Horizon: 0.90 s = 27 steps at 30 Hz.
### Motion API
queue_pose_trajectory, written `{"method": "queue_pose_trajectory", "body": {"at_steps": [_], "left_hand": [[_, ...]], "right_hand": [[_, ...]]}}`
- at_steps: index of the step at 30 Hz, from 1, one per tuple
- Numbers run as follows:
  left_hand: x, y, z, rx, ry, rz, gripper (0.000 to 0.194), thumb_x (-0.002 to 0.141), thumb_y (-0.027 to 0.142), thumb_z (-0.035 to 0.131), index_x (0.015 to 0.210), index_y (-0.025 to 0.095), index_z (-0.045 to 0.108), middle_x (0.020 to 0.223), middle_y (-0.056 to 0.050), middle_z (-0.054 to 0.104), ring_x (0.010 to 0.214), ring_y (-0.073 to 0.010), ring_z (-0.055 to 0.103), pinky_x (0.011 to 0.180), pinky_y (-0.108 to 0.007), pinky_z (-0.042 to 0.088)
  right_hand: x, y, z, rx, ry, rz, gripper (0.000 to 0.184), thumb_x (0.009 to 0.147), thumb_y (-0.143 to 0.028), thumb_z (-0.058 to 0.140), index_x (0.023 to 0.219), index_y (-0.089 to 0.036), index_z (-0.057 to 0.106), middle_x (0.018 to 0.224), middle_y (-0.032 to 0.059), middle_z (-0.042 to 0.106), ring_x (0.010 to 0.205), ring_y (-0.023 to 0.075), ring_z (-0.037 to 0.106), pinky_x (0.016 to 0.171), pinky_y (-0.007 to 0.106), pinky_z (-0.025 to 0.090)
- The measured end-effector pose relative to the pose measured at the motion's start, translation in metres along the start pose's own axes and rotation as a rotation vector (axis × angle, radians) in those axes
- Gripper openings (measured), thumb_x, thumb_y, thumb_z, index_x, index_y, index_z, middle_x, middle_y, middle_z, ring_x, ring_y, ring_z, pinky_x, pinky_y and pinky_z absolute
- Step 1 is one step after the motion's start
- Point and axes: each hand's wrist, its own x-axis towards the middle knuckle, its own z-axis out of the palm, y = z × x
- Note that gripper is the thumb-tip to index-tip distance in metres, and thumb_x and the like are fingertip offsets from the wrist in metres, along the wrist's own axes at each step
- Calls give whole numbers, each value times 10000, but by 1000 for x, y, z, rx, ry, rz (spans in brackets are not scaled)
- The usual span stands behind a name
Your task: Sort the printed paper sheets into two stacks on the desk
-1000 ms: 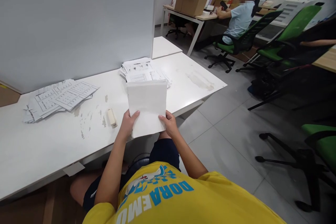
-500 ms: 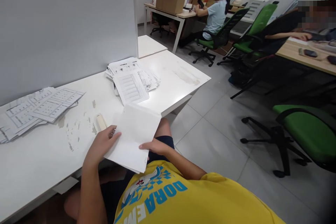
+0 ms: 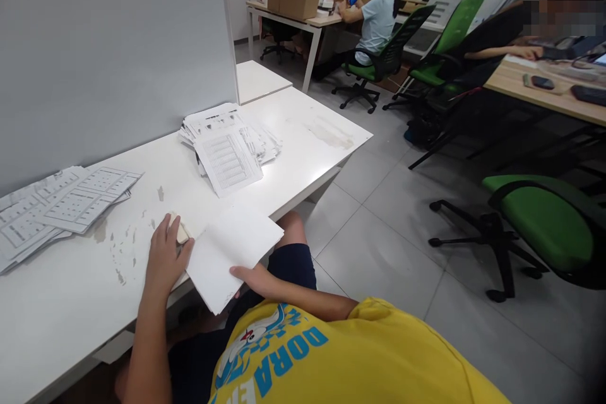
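My left hand [image 3: 165, 254] is on the white desk with its fingers and thumb round a small cream stapler [image 3: 181, 230], partly covered by the fingers. My right hand [image 3: 250, 279] holds a thin stack of blank-faced white paper [image 3: 231, 240] by its near edge, thumb on top and fingers hidden beneath. The stack is tilted over the desk's front edge and my lap. Its sheets are slightly fanned at the right corner.
Printed sheets lie in a loose pile [image 3: 230, 161] at the back of the desk and another pile [image 3: 80, 202] at the left. A grey partition [image 3: 113, 44] borders the desk. A green chair [image 3: 544, 227] stands to the right; two other people sit farther off.
My left hand has left the paper and moved left onto the stapler. My right hand has shifted left, keeping the paper stack, which has turned a little.
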Motion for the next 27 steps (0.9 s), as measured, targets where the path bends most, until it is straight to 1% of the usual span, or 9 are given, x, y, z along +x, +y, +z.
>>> {"method": "queue_pose_trajectory", "body": {"at_steps": [5, 9, 13, 16, 21, 24, 27], "left_hand": [[0, 2, -1, -11, -5, -20, 639, 942, 470, 440, 1509, 198, 330, 1583, -165, 281, 1447, -370, 295, 1162, -557, 297], [0, 2, -3, -37, -12, -58, 649, 939, 485, 443, 1517, 213, 325, 1595, -146, 273, 1440, -372, 314, 1151, -562, 323], [0, 2, -6, -76, -45, -75, 637, 948, 495, 433, 1517, 229, 331, 1605, -125, 264, 1455, -357, 296, 1158, -555, 319], [-1, 1, -6, -94, -51, -61, 632, 958, 501, 412, 1514, 211, 339, 1606, -133, 262, 1462, -346, 286, 1170, -545, 302], [-5, 3, -7, -110, -60, -79, 600, 984, 490, 358, 1514, 211, 342, 1611, -117, 259, 1475, -308, 270, 1194, -516, 260], [-6, 5, -8, -149, -72, -111, 557, 1004, 465, 301, 1506, 230, 360, 1612, -90, 268, 1479, -272, 274, 1201, -488, 258], [-6, 6, -8, -185, -49, -143, 542, 1008, 465, 281, 1475, 226, 418, 1596, -84, 308, 1467, -255, 305, 1201, -469, 267]], "right_hand": [[-1, 3, 4, -1, 9, -14, 343, 650, -545, 700, 703, -218, 608, 552, -6, 624, 432, 165, 560, 426, 304, 465], [-3, 1, 2, -21, -11, -24, 348, 652, -555, 697, 688, -217, 621, 551, -6, 621, 417, 157, 545, 415, 297, 460], [-3, 0, 0, -43, -26, -40, 382, 668, -588, 678, 678, -208, 640, 541, 0, 611, 419, 157, 538, 418, 300, 467], [-2, 4, 0, -49, 12, -46, 408, 676, -601, 678, 675, -196, 623, 544, 4, 607, 421, 154, 537, 418, 294, 465], [1, 12, 3, -53, 89, -41, 476, 674, -648, 695, 773, -193, 595, 568, 1, 607, 456, 161, 549, 453, 308, 496], [2, 12, 9, -65, 137, -43, 540, 677, -706, 674, 837, -196, 597, 589, 7, 603, 462, 159, 530, 503, 340, 524], [4, 8, 16, -74, 170, -30, 584, 665, -737, 668, 881, -200, 593, 621, 19, 608, 465, 162, 518, 523, 363, 526]]}}
